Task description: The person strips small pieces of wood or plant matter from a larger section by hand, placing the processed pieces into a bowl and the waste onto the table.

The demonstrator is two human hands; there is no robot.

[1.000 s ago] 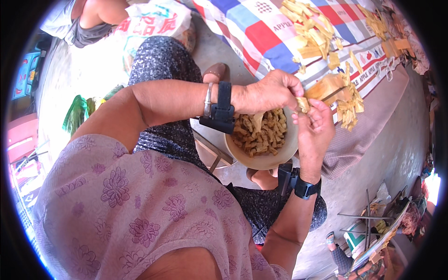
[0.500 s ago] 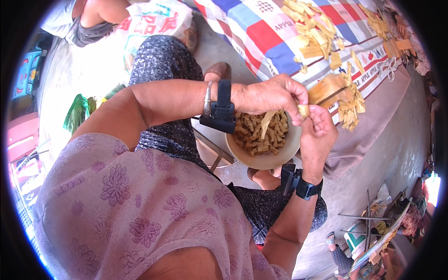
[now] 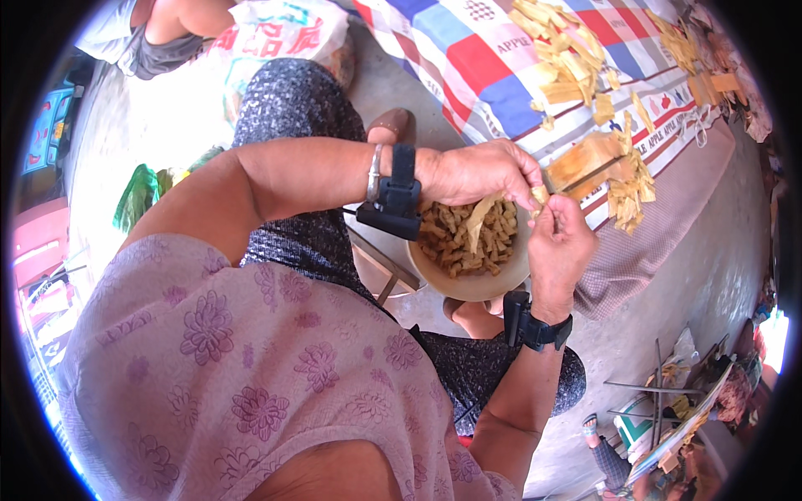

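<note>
Above the far right of a cream bowl (image 3: pixel 476 290), my left hand (image 3: pixel 486 174) and my right hand (image 3: pixel 565 244) meet. Their fingertips pinch a small folded pale yellow strip (image 3: pixel 540 195), which looks like tofu skin. Both hands are closed on it, and part of it is hidden by the fingers. The bowl is well filled with short, knotted yellow pieces (image 3: pixel 468 250). A longer yellow strip (image 3: pixel 478 219) lies over them, just below my left hand.
Beyond my hands, a checked cloth (image 3: pixel 468 63) covers a surface with loose yellow strips (image 3: pixel 561 63) and a wooden block (image 3: pixel 585 160) on it. A printed plastic bag (image 3: pixel 280 33) sits beyond my knee. At lower right stand a white-and-green bucket (image 3: pixel 635 426) and clutter. Another person's leg (image 3: pixel 180 18) shows at upper left.
My right hand has shifted slightly down and left, and its fingers have drawn in closer. The small strip has turned between both hands' fingertips. The bowl looks unchanged.
</note>
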